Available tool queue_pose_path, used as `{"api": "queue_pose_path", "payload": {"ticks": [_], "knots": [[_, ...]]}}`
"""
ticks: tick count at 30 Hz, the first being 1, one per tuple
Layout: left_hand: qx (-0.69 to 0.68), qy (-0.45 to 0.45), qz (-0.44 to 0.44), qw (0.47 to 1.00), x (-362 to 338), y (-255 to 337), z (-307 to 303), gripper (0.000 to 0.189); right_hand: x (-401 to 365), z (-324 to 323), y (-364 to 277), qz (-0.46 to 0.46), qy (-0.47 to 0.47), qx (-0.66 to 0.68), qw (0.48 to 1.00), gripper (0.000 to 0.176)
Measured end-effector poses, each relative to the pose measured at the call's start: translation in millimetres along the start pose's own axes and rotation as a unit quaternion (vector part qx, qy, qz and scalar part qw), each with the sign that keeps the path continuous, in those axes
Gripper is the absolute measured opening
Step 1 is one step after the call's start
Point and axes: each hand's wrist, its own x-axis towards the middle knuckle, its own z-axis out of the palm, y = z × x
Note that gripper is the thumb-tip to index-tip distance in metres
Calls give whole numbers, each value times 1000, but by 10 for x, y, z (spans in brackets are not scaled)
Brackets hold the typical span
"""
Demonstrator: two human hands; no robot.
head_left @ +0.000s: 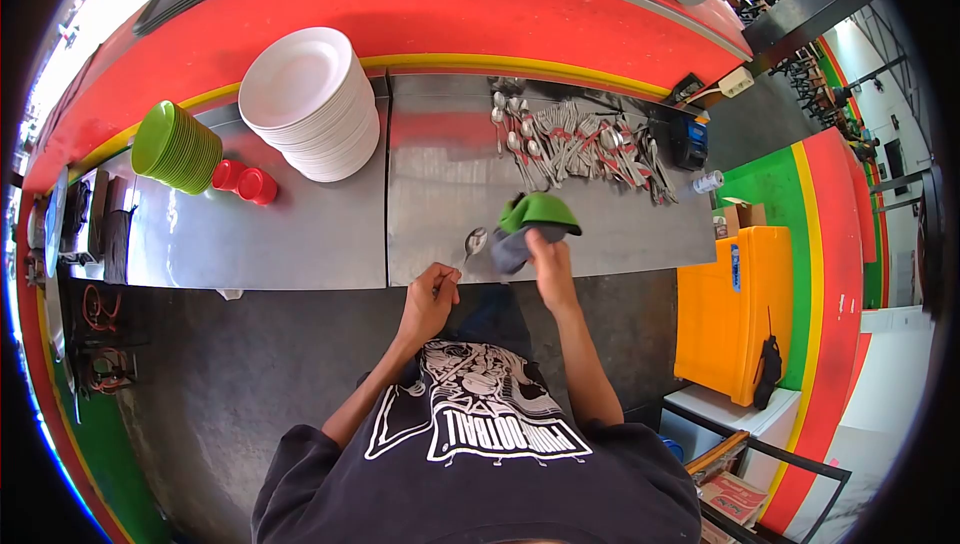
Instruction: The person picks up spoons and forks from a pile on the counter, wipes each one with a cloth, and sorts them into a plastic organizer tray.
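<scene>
My left hand [430, 301] is closed around the handle of a metal spoon [476, 240] at the front edge of the steel table [300, 234]. The spoon's bowl points up and away from me. Just right of it, my right hand [550, 266] grips a green and grey cloth [530, 229], thumb on top and the other fingers mostly hidden. A small gap shows between cloth and spoon. Farther back on the table lies a wide spread of spoons and forks [585, 144], some with red on them.
A tall stack of white plates [315, 109], green bowls [178, 149] and red cups [250, 184] stand on the left. A blue device [690, 144] and a clear plastic cup [708, 182] are at the right end. An orange cabinet [735, 314] stands beyond.
</scene>
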Motion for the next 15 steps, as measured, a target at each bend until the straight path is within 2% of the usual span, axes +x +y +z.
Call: {"api": "queue_pose_path", "payload": {"ticks": [1, 2, 4, 7, 8, 11, 12, 15], "knots": [[-1, 1, 2, 1000, 15, 14, 22, 13, -82, 26, 3, 42, -41, -5, 998, 24], [-1, 2, 6, 1000, 26, 31, 43, 13, -128, 93, 38, -55, -40, -102, 992, 26], [5, -3, 38, 999, 8, 70, 115, 11, -187, 291, 157, -244, -36, -288, 925, 32], [43, -24, 48, 998, -50, 107, 130, 13, -255, 450, 267, -165, 57, -346, 922, 32], [60, -35, 46, 997, -61, 112, 134, 14, -245, 500, 281, -202, 87, -337, 916, 29], [56, -32, 75, 995, -96, 75, 172, 14, -260, 542, 331, -248, 84, -451, 853, 26], [50, -35, 68, 996, -112, 98, 174, 14, -245, 580, 328, -272, 107, -422, 858, 22], [37, -38, 52, 997, -136, 161, 150, 14, -154, 547, 391, -266, 143, -397, 866, 19]]}}
